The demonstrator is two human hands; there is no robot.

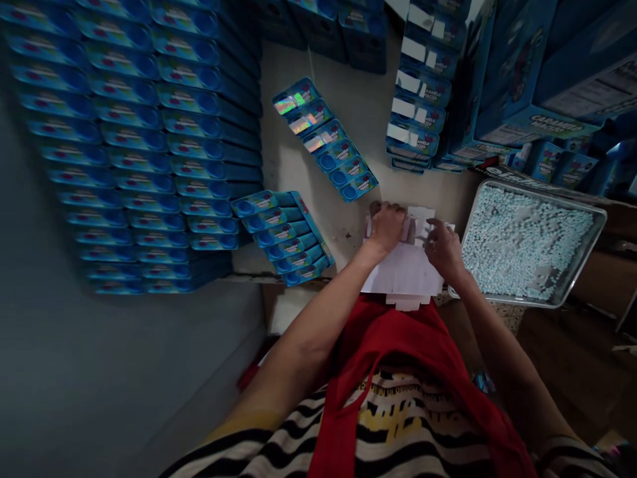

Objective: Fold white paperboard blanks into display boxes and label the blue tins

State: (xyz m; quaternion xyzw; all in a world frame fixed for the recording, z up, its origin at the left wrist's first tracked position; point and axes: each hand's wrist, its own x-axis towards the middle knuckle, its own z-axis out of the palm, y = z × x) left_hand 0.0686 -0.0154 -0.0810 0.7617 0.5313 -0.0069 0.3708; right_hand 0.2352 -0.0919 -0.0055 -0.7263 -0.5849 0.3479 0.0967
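An unfolded cardboard box (404, 271), pale inner side up, lies at the table's front edge against the red apron. At its far left, my left hand (387, 227) is closed on an edge flap with its fingers curled. My right hand (444, 248) grips the flaps at the far right, with the index finger bent over them; its thumb is partly hidden. Beyond my left hand lies a row of small blue printed boxes (334, 154). A second slanted row of blue boxes (283, 238) sits to the left, apart from my hands.
Tall stacks of blue boxes (129, 139) fill the left side. More blue boxes (415, 109) stand at the back right, beside large blue cartons (540, 126). A metal tray (592, 249) holds many small light-blue pellets (522, 242), close to my right forearm.
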